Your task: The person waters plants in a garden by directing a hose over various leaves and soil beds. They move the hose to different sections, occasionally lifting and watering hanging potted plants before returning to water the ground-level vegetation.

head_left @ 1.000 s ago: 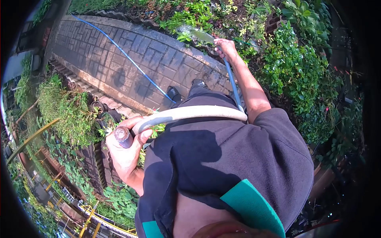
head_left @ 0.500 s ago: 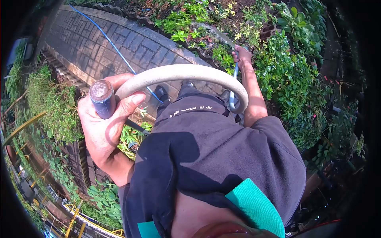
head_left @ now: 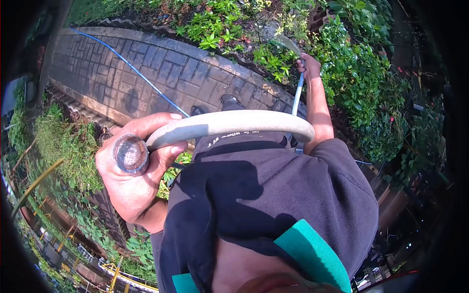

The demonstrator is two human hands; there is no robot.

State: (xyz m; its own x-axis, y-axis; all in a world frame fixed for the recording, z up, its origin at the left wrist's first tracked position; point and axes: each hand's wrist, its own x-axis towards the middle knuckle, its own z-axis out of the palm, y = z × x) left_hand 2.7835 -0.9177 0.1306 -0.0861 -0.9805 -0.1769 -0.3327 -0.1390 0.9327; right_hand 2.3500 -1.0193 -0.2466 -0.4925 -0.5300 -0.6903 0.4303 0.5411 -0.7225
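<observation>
My right hand [head_left: 310, 67] is stretched out at the upper right and closed around a pale blue hose [head_left: 299, 93]. Water [head_left: 288, 44] sprays from its tip onto the plants. From there the hose appears to bend back toward me, where a thick whitish loop [head_left: 229, 122] crosses in front of my body. At its left end, my left hand [head_left: 124, 183] pinches this loop between thumb and fingers. The same hand also grips a dark rod with a round, worn end [head_left: 131, 154] facing the camera; most of the rod is hidden.
A blue hose [head_left: 129, 65] lies across the paved path [head_left: 161, 68]. Leafy shrubs [head_left: 359, 93] grow along the right, and low plants [head_left: 210, 29] border the path's far side. More greenery [head_left: 68, 151] and a yellow curved bar [head_left: 36, 184] are at the left.
My right hand has shifted slightly right, and the water spray with it. The whitish hose loop sits lower and flatter. The rod's end now faces the camera more directly.
</observation>
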